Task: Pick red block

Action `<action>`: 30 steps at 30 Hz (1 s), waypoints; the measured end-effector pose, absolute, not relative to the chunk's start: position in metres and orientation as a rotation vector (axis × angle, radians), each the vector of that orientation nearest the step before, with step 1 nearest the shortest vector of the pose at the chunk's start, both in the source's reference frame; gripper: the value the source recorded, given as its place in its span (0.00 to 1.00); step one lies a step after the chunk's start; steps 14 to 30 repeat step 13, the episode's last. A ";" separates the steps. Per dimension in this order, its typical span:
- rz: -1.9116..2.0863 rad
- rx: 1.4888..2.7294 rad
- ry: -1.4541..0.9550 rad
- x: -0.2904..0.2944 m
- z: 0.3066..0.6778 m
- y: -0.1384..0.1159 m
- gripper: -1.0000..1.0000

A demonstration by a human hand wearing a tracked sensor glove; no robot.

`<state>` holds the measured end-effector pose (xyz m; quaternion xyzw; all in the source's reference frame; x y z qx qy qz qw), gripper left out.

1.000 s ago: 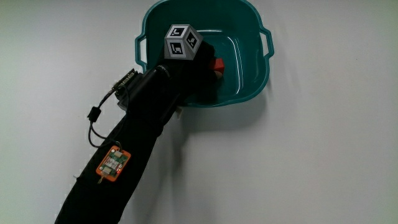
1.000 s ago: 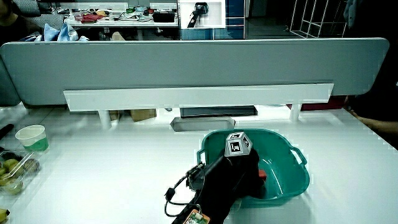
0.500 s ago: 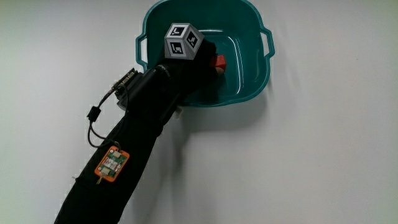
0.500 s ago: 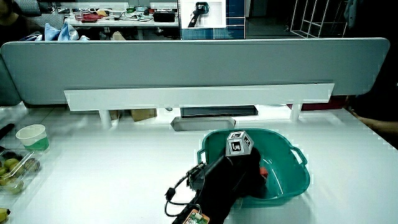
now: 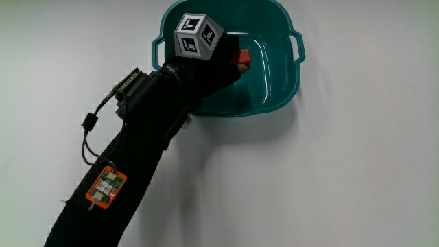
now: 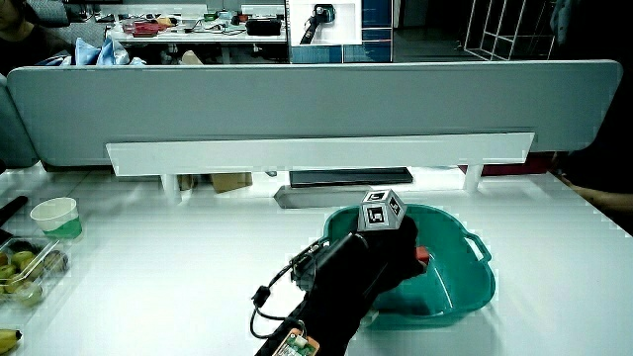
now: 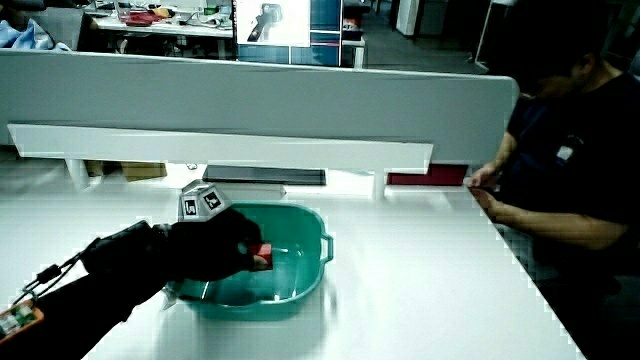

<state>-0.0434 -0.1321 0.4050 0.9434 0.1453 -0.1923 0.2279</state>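
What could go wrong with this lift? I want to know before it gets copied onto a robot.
The hand grips the red block only at its fingertips, over the inside of the teal tub. Most of the block is hidden by the glove, so the hold may be shallow; it could slip and drop back into the tub. The forearm crosses the tub's rim, so pulling back low might catch the rim and drag or tip the tub.

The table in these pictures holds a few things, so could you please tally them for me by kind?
Red block: 1, held by the hand over the teal basin.
Teal basin: 1.
Paper cup: 1, at the table's edge.
Clear container of fruit: 1, nearer to the person than the paper cup.
Total: 4.
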 end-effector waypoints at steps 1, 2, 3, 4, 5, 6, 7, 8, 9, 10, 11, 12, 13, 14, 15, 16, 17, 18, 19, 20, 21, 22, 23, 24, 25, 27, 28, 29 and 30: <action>-0.538 2.604 0.409 -0.043 0.402 -0.131 1.00; -0.537 2.615 0.419 -0.043 0.397 -0.130 1.00; -0.540 2.611 0.429 -0.042 0.394 -0.129 1.00; -0.540 2.617 0.432 -0.042 0.389 -0.127 1.00; -0.532 2.620 0.449 -0.041 0.386 -0.125 1.00; -0.543 2.624 0.457 -0.041 0.384 -0.124 1.00; -0.548 2.625 0.470 -0.040 0.382 -0.122 1.00; -0.543 2.632 0.474 -0.040 0.376 -0.119 1.00; -0.543 2.639 0.492 -0.039 0.372 -0.117 1.00; -0.548 2.637 0.498 -0.039 0.368 -0.115 1.00; -0.554 2.642 0.508 -0.038 0.364 -0.113 1.00; -0.557 2.647 0.522 -0.037 0.362 -0.111 1.00; -0.559 2.646 0.538 -0.036 0.358 -0.108 1.00; -0.559 2.646 0.538 -0.036 0.358 -0.108 1.00; -0.559 2.646 0.538 -0.036 0.358 -0.108 1.00; -0.559 2.646 0.538 -0.036 0.358 -0.108 1.00; -0.559 2.646 0.538 -0.036 0.358 -0.108 1.00; -0.559 2.646 0.538 -0.036 0.358 -0.108 1.00; -0.559 2.646 0.538 -0.036 0.358 -0.108 1.00; -0.559 2.646 0.538 -0.036 0.358 -0.108 1.00; -0.559 2.646 0.538 -0.036 0.358 -0.108 1.00; -0.559 2.646 0.538 -0.036 0.358 -0.108 1.00; -0.559 2.646 0.538 -0.036 0.358 -0.108 1.00; -0.559 2.646 0.538 -0.036 0.358 -0.108 1.00; -0.559 2.646 0.538 -0.036 0.358 -0.108 1.00; -0.559 2.646 0.538 -0.036 0.358 -0.108 1.00; -0.559 2.646 0.538 -0.036 0.358 -0.108 1.00; -0.559 2.646 0.538 -0.036 0.358 -0.108 1.00; -0.559 2.646 0.538 -0.036 0.358 -0.108 1.00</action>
